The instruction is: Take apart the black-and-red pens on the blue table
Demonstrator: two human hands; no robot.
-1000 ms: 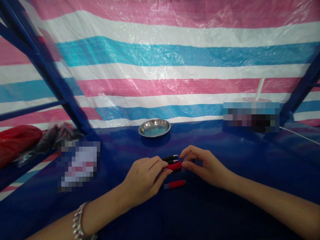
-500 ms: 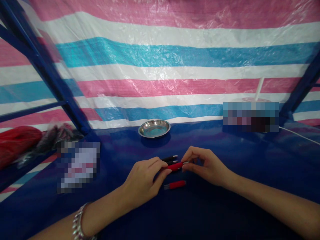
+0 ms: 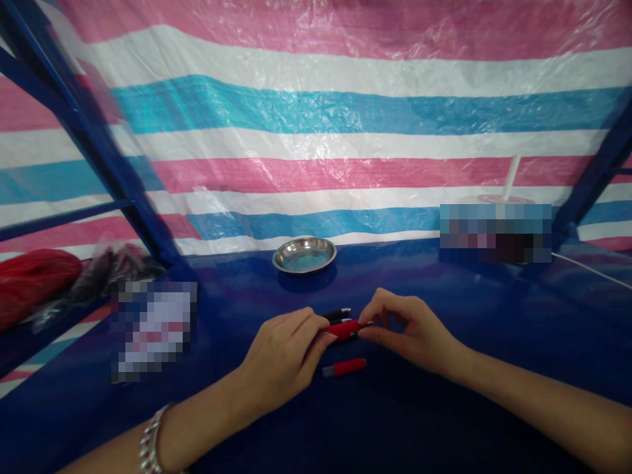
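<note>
My left hand (image 3: 291, 349) is closed round a red pen (image 3: 344, 330), which lies nearly level just above the blue table. At the pen's right end, the thumb and fingertips of my right hand (image 3: 402, 324) pinch its narrow tip (image 3: 366, 324). The fingers partly hide that tip. Just behind my left fingers lies a black pen (image 3: 336, 315) with a silvery end, and another silvery end shows between it and the red pen. A loose red pen part (image 3: 349, 366) with a clear end rests on the table in front of the held pen.
A shallow metal dish (image 3: 305, 255) stands at the back of the blue table (image 3: 237, 283). At left are a blurred-out flat item (image 3: 160, 329) and a red bag (image 3: 37, 283). A blurred-out object (image 3: 494, 232) with a white cable (image 3: 592, 268) sits at back right.
Both hands stay in almost the same place. My right fingertips have shifted slightly at the red pen's tip, and the pen has turned or moved a little in my left fingers.
</note>
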